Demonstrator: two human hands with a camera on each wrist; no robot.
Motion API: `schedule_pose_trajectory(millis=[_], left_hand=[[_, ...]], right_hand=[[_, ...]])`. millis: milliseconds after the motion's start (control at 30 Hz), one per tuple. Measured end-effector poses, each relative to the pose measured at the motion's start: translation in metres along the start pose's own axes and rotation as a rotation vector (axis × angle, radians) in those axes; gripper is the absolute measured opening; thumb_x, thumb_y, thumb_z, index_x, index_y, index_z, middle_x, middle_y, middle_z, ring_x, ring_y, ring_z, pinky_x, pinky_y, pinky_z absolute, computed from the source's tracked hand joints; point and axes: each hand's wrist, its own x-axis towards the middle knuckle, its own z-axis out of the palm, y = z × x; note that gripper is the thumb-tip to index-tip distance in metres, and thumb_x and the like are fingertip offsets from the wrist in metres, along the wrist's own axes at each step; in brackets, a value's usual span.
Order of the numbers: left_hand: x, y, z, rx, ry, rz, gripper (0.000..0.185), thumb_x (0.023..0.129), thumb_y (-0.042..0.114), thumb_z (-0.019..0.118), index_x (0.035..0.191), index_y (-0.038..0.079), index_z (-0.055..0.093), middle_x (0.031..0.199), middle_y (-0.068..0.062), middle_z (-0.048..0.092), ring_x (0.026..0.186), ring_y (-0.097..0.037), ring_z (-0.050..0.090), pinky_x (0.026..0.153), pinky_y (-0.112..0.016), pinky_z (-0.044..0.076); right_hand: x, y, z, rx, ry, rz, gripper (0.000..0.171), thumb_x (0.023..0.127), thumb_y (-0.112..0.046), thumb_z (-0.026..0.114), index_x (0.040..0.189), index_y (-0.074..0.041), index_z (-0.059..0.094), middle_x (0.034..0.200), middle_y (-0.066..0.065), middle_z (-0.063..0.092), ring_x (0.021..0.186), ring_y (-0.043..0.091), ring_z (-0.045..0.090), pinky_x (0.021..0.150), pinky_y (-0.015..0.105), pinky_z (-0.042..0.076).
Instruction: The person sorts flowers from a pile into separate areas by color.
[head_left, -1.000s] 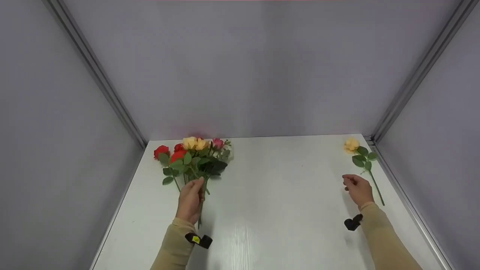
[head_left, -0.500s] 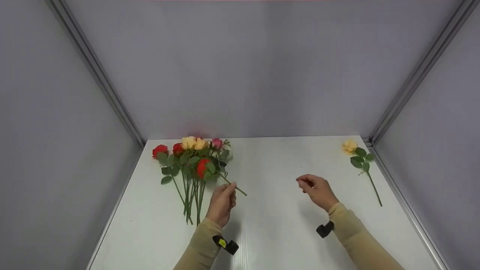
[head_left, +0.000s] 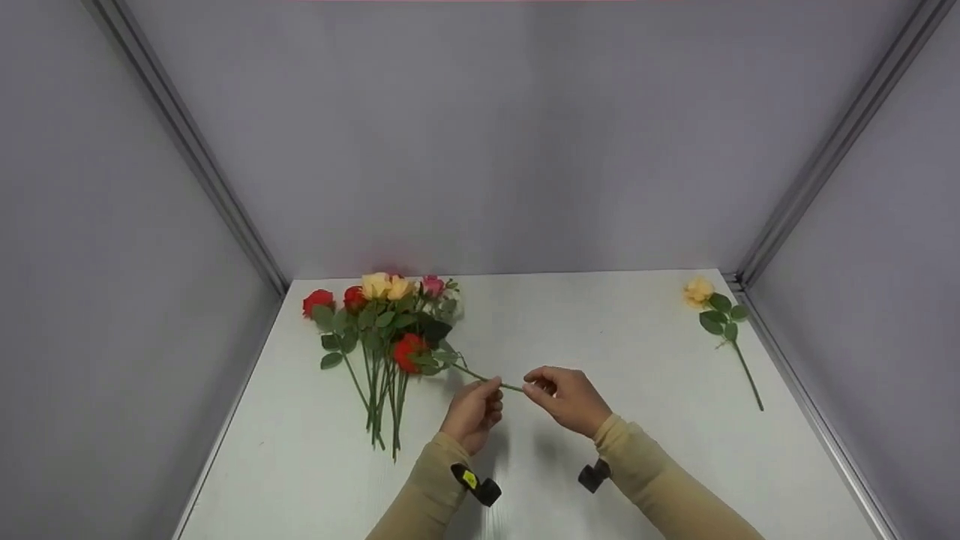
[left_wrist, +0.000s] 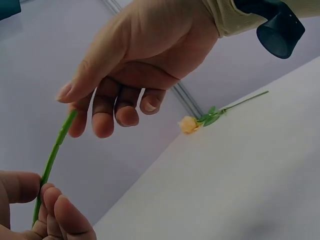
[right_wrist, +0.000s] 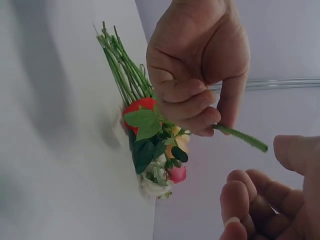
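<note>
A red rose [head_left: 410, 352] is held over the table by my left hand [head_left: 471, 416]. Thumb and fingers pinch its green stem [left_wrist: 52, 157] close to the cut end, and the bloom points left. At that cut end is my right hand [head_left: 568, 401]; in the right wrist view its thumb and fingers stand apart around the tip, without gripping it. Behind the held bloom lies a pile of flowers: yellow roses [head_left: 376, 286], other red roses [head_left: 319, 302], a pink one [head_left: 433, 285] and a white one [right_wrist: 156, 185], with their stems [head_left: 379, 409] toward me.
One yellow rose [head_left: 698, 292] lies alone near the right edge of the white table [head_left: 600, 322]. Grey panels [head_left: 480, 135] rise at the back and both sides, joined by metal corner posts [head_left: 832, 142].
My left hand has drawn the red rose out of the pile and moved right, turning its stem sideways. My right hand has come left from beside the lone yellow rose to the stem's end.
</note>
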Motion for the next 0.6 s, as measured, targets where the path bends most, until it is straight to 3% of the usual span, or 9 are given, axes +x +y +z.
schedule_pose_trajectory(millis=[300, 600], left_hand=[[0.007, -0.01, 0.0, 0.022, -0.01, -0.03, 0.028, 0.092, 0.024, 0.065, 0.1, -0.001, 0.056, 0.082, -0.003, 0.056, 0.07, -0.014, 0.05, 0.062, -0.027, 0.043], [0.013, -0.013, -0.013, -0.17, -0.053, -0.1, 0.023, 0.095, 0.022, 0.059, 0.101, 0.0, 0.061, 0.081, -0.002, 0.059, 0.07, -0.012, 0.053, 0.063, -0.024, 0.044]], right_hand=[[0.001, 0.002, 0.004, -0.012, -0.047, 0.009, 0.018, 0.096, -0.021, 0.061, 0.105, -0.011, 0.071, 0.089, -0.011, 0.066, 0.076, 0.007, 0.058, 0.067, 0.027, 0.048], [-0.003, -0.001, 0.006, -0.037, -0.03, -0.012, 0.015, 0.095, -0.018, 0.061, 0.103, -0.012, 0.072, 0.088, -0.01, 0.066, 0.074, 0.007, 0.057, 0.065, 0.027, 0.048]])
